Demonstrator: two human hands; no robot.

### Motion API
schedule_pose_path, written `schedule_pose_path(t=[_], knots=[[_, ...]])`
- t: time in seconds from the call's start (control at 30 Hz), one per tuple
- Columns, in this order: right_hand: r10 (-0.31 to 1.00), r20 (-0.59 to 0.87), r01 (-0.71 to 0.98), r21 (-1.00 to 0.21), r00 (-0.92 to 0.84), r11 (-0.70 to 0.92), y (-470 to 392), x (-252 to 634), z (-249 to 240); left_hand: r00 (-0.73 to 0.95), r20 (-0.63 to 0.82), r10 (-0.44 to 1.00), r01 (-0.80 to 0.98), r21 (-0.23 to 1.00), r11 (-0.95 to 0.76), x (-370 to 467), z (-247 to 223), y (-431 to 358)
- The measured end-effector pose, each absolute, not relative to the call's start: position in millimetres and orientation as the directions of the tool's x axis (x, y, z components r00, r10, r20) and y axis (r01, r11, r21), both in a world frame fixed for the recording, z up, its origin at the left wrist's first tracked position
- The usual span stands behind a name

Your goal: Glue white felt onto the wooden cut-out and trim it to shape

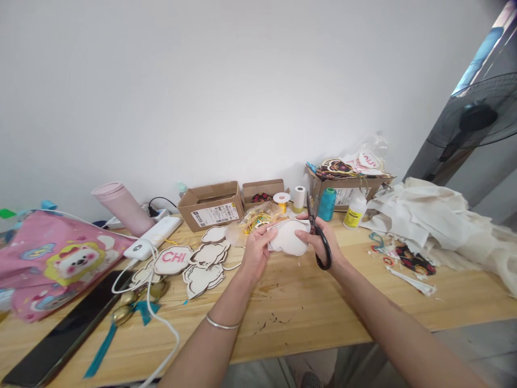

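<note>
A white, wavy-edged cloth piece (288,238) is held up above the middle of the table between my two hands. My left hand (257,249) pinches its left edge, thumb on top. My right hand (324,241) grips the right edge with the thumb and also carries black-handled scissors (323,249), blades pointing up and away. Whether the blades are apart is hard to see. Beyond the hands lies a clear plastic bag (242,227) with yellow string. Left of my left hand are several cloud-shaped wooden pieces (204,277), one cloth-covered piece (173,261) lettered "CHI".
Cardboard boxes (210,207), a teal thread spool (327,205) and a glue bottle (355,210) line the back. White fabric (436,226) and scraps (407,258) cover the right. A phone (67,331), white cable (165,323), power bank (151,237) and pink bag (60,258) lie left.
</note>
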State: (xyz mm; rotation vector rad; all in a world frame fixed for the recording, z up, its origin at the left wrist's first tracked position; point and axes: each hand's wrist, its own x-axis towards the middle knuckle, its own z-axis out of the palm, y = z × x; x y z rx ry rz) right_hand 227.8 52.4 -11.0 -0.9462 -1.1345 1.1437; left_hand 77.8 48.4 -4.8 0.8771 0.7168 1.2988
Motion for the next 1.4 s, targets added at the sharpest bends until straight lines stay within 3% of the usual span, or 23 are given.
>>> schedule_pose_path(t=[0.43, 0.63, 0.77, 0.9, 1.13, 1.2, 1.27, 1.33, 1.4], knots=[[0.989, 0.144, -0.236, -0.961, 0.031, 0.148, 55.3, 225.3, -17.3, 0.094, -0.020, 0.995, -0.372, 0.927, 0.054, 84.5, -25.1, 48.5], [0.980, 0.184, -0.266, -0.943, 0.077, 0.198, 56.4, 225.7, -19.0, 0.157, -0.015, 0.987, -0.395, 0.915, 0.077, 88.2, -17.3, 43.6], [0.972, 0.226, -0.224, -0.952, -0.060, 0.207, 52.5, 222.6, -17.4, 0.104, -0.091, 0.990, -0.367, 0.922, 0.123, 84.3, -16.0, 44.4], [0.964, 0.251, -0.170, -0.957, -0.087, 0.234, 51.1, 219.4, -19.1, 0.039, -0.118, 0.992, -0.343, 0.931, 0.124, 81.2, -20.3, 47.0], [0.921, 0.389, -0.037, -0.921, -0.005, 0.388, 53.4, 223.2, -22.5, -0.056, 0.018, 0.998, -0.289, 0.957, -0.033, 84.3, -17.3, 46.5], [0.864, 0.501, 0.093, -0.864, 0.048, 0.495, 52.4, 225.2, -22.4, -0.059, 0.040, 0.997, -0.285, 0.957, -0.055, 85.1, -15.5, 46.8], [0.738, 0.667, 0.288, -0.729, 0.096, 0.621, 50.1, 226.6, -20.3, -0.072, 0.045, 0.996, -0.317, 0.946, -0.066, 85.4, -13.6, 46.8], [0.553, 0.831, 0.480, -0.509, 0.058, 0.714, 47.2, 226.8, -16.6, -0.045, -0.023, 0.999, -0.388, 0.922, 0.004, 85.1, -11.0, 46.1], [0.387, 0.919, 0.604, -0.265, -0.078, 0.752, 44.6, 225.2, -13.4, 0.102, -0.143, 0.984, -0.460, 0.871, 0.174, 84.4, -8.0, 44.8]])
